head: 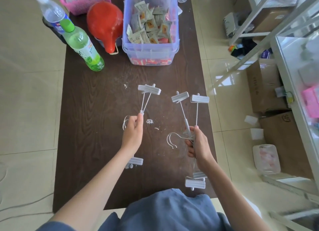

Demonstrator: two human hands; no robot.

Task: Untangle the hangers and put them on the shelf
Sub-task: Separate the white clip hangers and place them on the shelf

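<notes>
Over the dark wooden table (103,99), my left hand (133,130) grips the middle of one bunch of grey clip hangers (148,90). Its clips point away from me, its hooks curl out left of the hand, and another clip shows under my wrist. My right hand (198,144) holds a second bunch of hangers (189,99) by their centres. Two clips stick up beyond it, two wire hooks (172,141) curve out to the left, and two more clips (196,181) hang below my wrist. The two bunches are apart.
At the far end of the table stand a green bottle (82,46), a clear bottle (50,11), a red balloon-like thing (105,23), a pink basket (86,1) and a clear bin of packets (150,46). A glass shelf unit (296,58) and cardboard boxes (265,85) are on the right.
</notes>
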